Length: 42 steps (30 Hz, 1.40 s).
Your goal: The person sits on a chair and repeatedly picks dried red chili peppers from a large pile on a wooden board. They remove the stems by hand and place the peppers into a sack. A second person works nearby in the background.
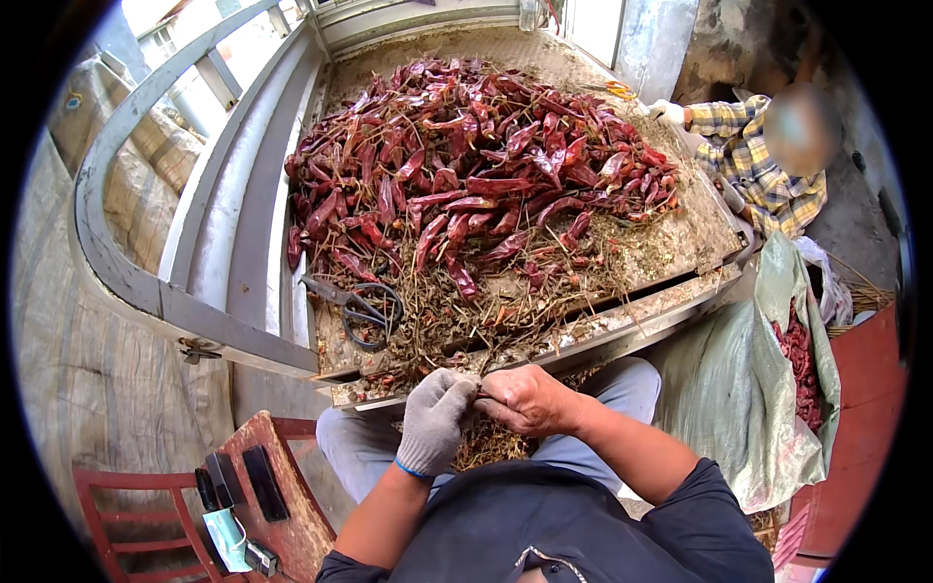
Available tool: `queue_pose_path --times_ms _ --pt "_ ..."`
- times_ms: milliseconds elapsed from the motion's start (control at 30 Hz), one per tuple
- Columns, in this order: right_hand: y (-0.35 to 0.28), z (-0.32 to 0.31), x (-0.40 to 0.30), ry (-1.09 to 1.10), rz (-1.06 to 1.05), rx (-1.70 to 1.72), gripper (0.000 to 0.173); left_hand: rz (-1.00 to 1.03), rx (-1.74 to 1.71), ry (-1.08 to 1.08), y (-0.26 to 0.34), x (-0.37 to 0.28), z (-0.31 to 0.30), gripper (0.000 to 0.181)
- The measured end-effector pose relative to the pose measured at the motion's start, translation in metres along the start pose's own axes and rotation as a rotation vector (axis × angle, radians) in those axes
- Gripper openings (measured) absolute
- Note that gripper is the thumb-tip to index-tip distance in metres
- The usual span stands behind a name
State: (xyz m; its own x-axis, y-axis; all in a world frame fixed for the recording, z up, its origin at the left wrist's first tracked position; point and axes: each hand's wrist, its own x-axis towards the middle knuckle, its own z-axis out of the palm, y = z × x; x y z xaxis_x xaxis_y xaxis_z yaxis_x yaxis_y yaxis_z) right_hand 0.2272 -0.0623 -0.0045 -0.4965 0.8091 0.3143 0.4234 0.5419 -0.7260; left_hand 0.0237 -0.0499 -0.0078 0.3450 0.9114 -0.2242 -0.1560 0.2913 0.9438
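Observation:
My left hand (437, 415), in a grey knit glove with a blue cuff edge, meets my bare right hand (532, 399) just off the near edge of the truck bed (703, 240). Their fingertips pinch a small dark piece (479, 393), mostly hidden by the fingers; I cannot tell whether it is a stem or part of a pepper. Beyond them, a large heap of dried red chili peppers (466, 157) covers the bed. Dry stems and leaf scraps (444, 331) lie at its near side. Black-handled scissors (357, 310) rest left of the scraps, apart from both hands.
Metal side rails (120, 291) border the bed's left. A woven sack (718, 393) holding peppers stands at right. A co-worker in a plaid shirt (791, 197) sits beyond it, near orange-handled scissors (619, 89). A wooden chair (306, 510) at lower left bears a phone (264, 482) and a mask (226, 539).

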Motion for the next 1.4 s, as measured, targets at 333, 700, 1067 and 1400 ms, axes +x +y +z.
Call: queue_pose_path --times_ms 333,700,1067,1400 --pt "-0.002 0.015 -0.012 0.134 -0.128 -0.011 0.013 -0.187 -0.48 0.075 -0.019 -0.002 0.004 0.015" --pt "0.062 -0.076 0.014 0.503 0.489 -0.483 0.029 0.003 0.583 -0.003 -0.022 -0.023 -0.019 0.045" --pt "0.071 -0.086 0.021 0.375 0.542 -0.032 0.021 0.018 0.534 0.002 -0.01 -0.019 -0.015 0.027" --pt "0.0 -0.051 0.007 0.055 0.228 -0.028 0.012 0.067 0.103 -0.061 0.008 0.026 0.014 0.025"
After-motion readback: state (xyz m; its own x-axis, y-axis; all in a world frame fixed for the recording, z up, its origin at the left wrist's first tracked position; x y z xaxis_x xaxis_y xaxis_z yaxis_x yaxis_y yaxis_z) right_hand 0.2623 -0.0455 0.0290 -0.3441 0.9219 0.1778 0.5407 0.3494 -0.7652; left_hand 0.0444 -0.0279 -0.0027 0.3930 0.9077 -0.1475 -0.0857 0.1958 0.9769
